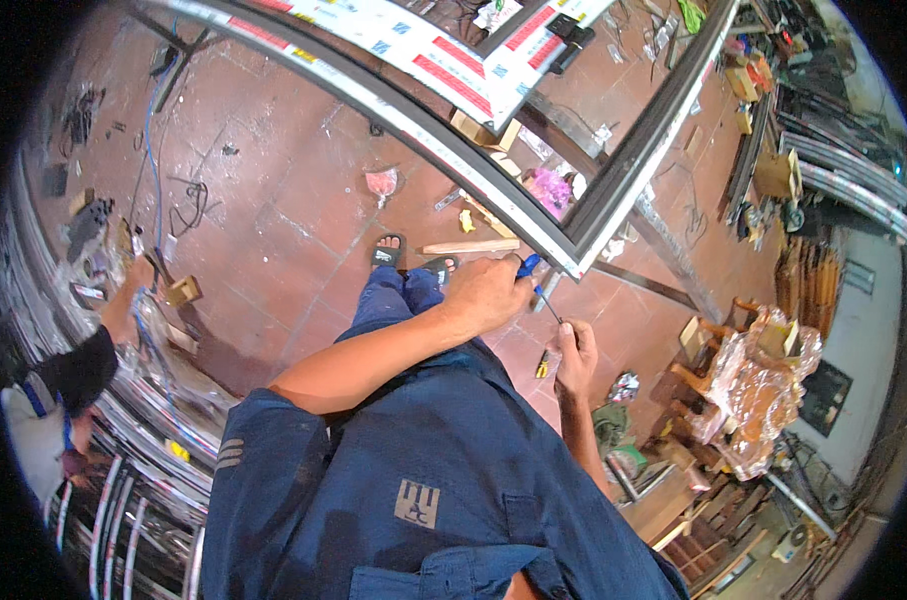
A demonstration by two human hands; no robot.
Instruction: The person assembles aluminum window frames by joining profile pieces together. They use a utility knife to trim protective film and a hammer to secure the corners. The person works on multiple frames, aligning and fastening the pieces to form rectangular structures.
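My left hand (488, 295) is closed around a screwdriver with a blue handle (528, 265). Its thin shaft slants down to the right, toward my right hand (575, 358). There the thumb and fingers pinch together at the shaft's tip; whether a small part sits between them is too small to tell. Just beyond both hands is the mitred corner of a large dark frame (571, 245) with white protective film along its sides. A second frame piece with red-and-white film (453, 75) lies farther off.
A wooden strip (470, 246) and a yellow-handled tool (543, 364) lie on the tiled floor (263, 190). Metal supports (673, 250) stand under the frame. At right is plastic-wrapped wooden furniture (763, 390). Another person's arm (123, 305) reaches in at left, beside stacked profiles (113, 530).
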